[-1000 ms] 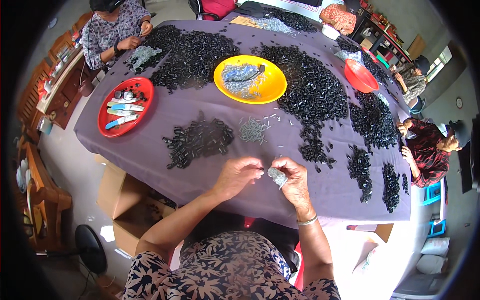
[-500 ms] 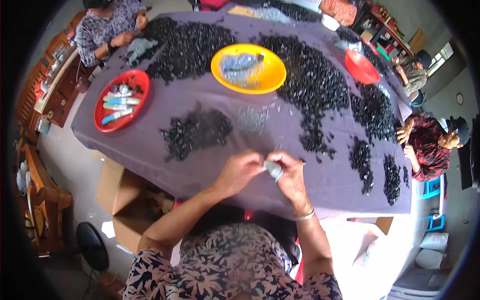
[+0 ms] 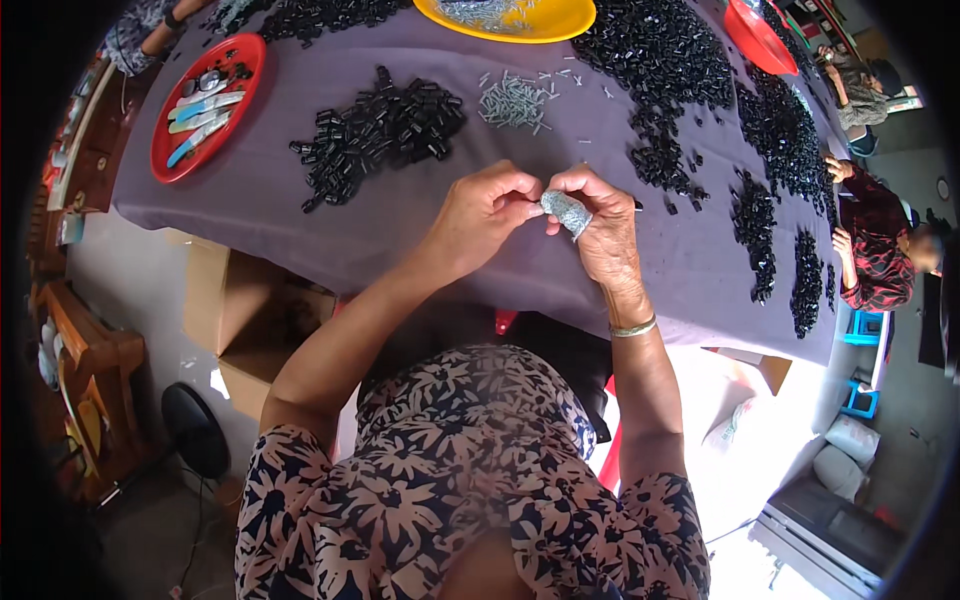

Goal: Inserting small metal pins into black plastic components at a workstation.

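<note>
Meeting above the near part of a purple-grey tablecloth (image 3: 250, 205), two bare hands come together. The right hand (image 3: 607, 235) grips a small, speckled grey bundle (image 3: 567, 212). The left hand (image 3: 472, 215) has its fingertips pinched closed at the bundle's left end; whether they hold anything is too small to tell. Beyond the hands lie slim grey pins (image 3: 513, 102), with black pieces (image 3: 385, 130) heaped to their left. Farther left sits a red tray (image 3: 249, 105).

top (image 3: 430, 440): dark navy, pale floral print | sleeves (image 3: 285, 480): short | right wrist (image 3: 630, 300): metal bangle (image 3: 634, 328)
</note>
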Tool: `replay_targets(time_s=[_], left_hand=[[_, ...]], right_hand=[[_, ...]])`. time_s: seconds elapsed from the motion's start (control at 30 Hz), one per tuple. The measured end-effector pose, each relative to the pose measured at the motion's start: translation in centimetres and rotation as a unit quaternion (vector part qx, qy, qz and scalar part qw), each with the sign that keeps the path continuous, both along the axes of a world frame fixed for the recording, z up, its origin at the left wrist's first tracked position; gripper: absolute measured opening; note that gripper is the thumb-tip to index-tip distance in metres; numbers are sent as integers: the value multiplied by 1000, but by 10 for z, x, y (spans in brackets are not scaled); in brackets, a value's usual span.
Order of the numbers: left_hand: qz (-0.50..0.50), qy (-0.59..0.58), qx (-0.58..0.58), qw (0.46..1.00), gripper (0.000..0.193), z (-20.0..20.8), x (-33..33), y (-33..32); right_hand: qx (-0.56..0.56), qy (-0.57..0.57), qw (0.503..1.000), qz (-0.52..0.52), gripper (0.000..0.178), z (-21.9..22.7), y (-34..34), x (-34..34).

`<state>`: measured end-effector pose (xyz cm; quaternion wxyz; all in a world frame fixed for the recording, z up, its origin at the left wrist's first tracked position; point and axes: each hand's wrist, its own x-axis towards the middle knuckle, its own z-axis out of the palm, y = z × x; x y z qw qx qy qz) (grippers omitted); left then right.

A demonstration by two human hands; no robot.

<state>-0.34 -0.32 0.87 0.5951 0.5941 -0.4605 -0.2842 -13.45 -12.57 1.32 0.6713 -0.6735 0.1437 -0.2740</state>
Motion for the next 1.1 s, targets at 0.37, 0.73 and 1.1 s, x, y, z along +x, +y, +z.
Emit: replay_targets(time_s=[0.37, 0.73, 1.1], left_hand=[[-10, 4, 11, 1000, 10, -1, 2, -1], [-4, -20, 16, 1000, 12, 0, 2, 0], [13, -193, -16, 981, 16, -5, 0, -4]], right_hand=[[-72, 13, 997, 4, 9, 4, -7, -2], [-263, 41, 963, -40, 14, 20, 1, -2], [-296, 105, 949, -13, 14, 30, 0, -5]])
